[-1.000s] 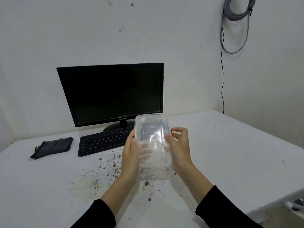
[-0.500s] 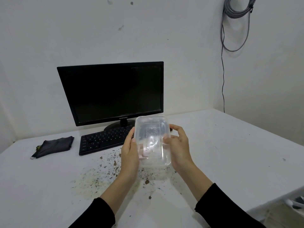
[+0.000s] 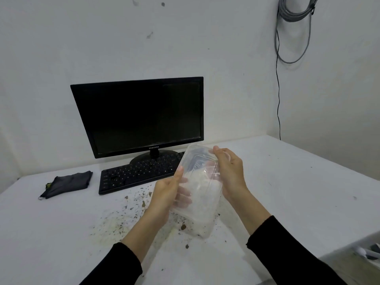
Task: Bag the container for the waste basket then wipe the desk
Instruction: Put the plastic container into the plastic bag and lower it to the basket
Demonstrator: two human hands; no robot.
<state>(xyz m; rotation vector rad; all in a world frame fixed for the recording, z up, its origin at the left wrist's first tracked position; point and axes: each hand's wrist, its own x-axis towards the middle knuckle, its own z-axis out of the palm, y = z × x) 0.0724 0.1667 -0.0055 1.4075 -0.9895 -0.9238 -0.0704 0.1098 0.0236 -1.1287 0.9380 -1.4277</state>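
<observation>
A clear plastic container (image 3: pixel 200 194) is held in the air over the white desk (image 3: pixel 287 192), tilted with its far end to the right. My left hand (image 3: pixel 166 196) grips its left side and my right hand (image 3: pixel 230 173) grips its upper right edge. Under it, brown crumbs and a yellowish stain (image 3: pixel 131 219) are scattered across the desk. A dark folded cloth (image 3: pixel 65 184) lies at the left of the desk. No bag or waste basket is visible.
A black monitor (image 3: pixel 139 116) and a black keyboard (image 3: pixel 137 173) stand behind the container. A coiled grey cable (image 3: pixel 294 11) hangs on the wall at top right. The desk's right edge runs close at bottom right, with white objects (image 3: pixel 368 253) below it.
The container has tilted from upright to leaning right and come lower and nearer. My right hand slid up to its top edge; my left hand stayed on its left side.
</observation>
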